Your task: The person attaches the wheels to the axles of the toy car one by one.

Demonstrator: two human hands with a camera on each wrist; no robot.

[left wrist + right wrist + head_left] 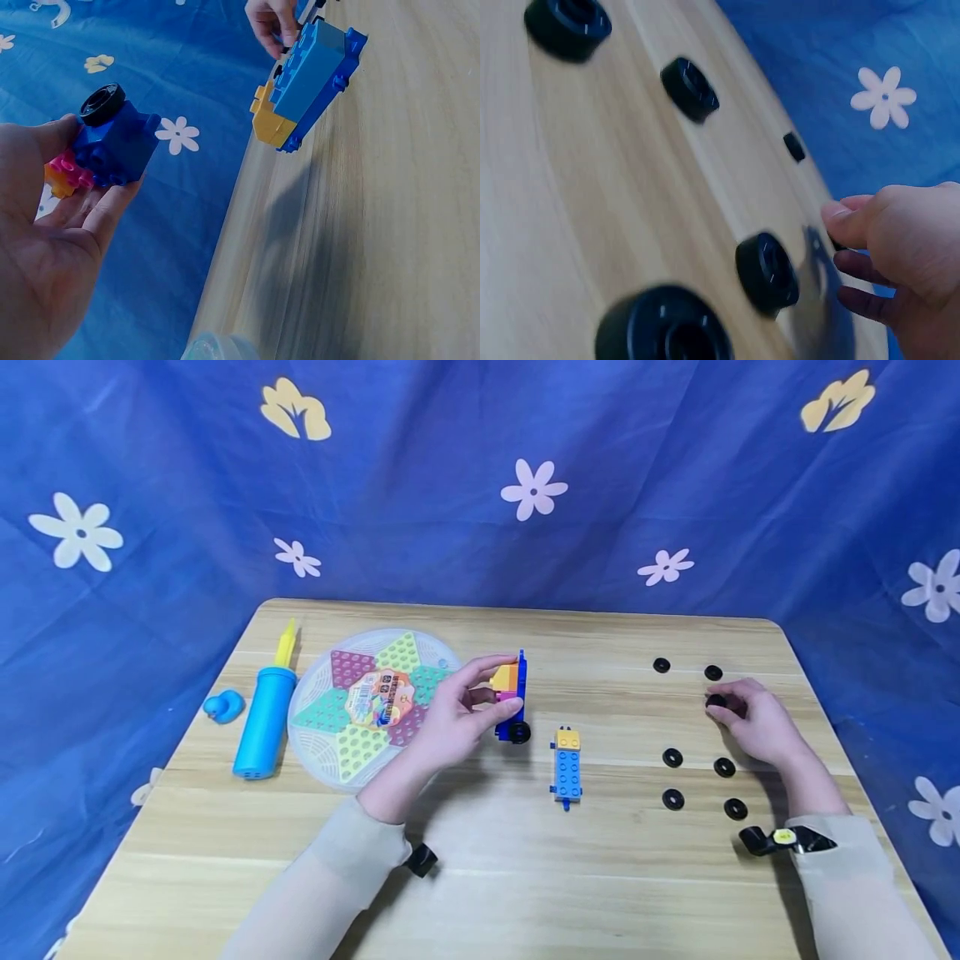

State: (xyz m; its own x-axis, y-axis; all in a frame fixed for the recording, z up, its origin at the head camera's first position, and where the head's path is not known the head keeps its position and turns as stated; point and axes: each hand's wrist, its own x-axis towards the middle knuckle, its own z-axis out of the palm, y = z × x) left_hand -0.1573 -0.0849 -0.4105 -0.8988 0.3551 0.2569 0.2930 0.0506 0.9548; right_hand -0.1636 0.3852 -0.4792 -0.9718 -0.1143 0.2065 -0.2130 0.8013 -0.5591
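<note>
My left hand (457, 714) grips a toy-block vehicle (522, 689) up off the table, its blue base turned on end. Orange, yellow and pink blocks show on it, and one black wheel is fitted at its lower end; in the left wrist view that wheel (103, 104) sits on the side of the blue base. Over on the right, my right hand (757, 722) pinches a small black wheel (716, 701) between thumb and fingers. In the right wrist view the fingers mostly hide it. A second block car (567, 766), light blue with a yellow block, lies between the hands without wheels.
Several loose black wheels (672, 757) lie spread near my right hand. A round star-patterned game board (352, 760) lies partly under my left arm. Beyond it are a blue pump (264, 722) with a yellow nozzle and a blue toy duck (223, 706). A blue flowered cloth (450, 527) hangs behind the table.
</note>
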